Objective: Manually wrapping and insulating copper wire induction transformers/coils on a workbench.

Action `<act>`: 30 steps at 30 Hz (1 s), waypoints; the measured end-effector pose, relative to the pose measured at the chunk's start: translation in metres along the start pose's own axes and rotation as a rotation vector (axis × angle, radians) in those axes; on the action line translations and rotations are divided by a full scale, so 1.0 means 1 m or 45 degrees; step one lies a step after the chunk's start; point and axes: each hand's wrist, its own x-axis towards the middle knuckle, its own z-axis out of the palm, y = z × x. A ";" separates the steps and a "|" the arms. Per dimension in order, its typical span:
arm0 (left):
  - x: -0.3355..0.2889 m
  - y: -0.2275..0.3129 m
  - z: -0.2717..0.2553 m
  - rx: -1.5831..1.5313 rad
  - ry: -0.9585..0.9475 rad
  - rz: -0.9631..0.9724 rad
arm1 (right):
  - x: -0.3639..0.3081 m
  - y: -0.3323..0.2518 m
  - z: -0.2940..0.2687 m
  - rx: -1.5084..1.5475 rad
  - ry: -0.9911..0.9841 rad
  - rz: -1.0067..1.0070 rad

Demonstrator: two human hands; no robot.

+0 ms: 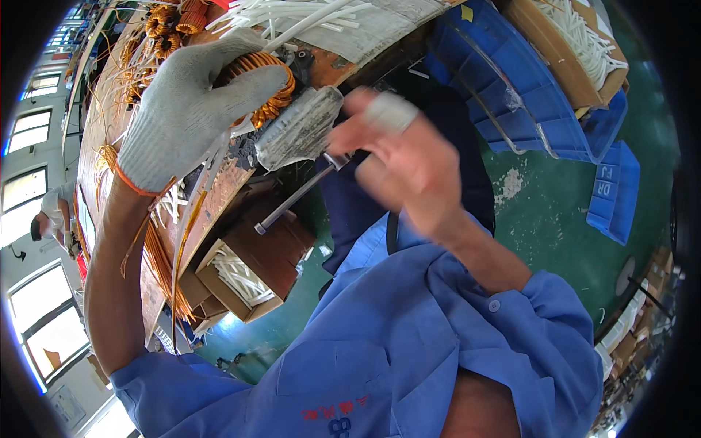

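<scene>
My left hand (175, 102), in a whitish knitted glove, is closed around a ring-shaped coil (276, 91) wound with copper wire, over the edge of the workbench. A white sleeve (214, 169) and copper-coloured wire hang down below that glove. Just right of the coil is a worn grey block (301, 130) with a rough surface, and a metal rod (292, 201) slants below it. My right hand (420, 164) is bare, with white wrapping on its fingers, and hovers right of the block. Motion smears its fingers, so whether it holds anything cannot be made out.
More wound coils (166, 28) and white tubes (321, 20) lie on the bench (219, 212). Under it stands a cardboard box (244, 281) of white pieces. Blue crates (504, 95) and another carton (584, 55) are at right. A person (57, 215) is at far left.
</scene>
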 end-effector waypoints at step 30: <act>0.005 -0.005 0.017 0.114 0.093 0.030 | -0.033 0.051 0.040 -1.195 -0.647 0.017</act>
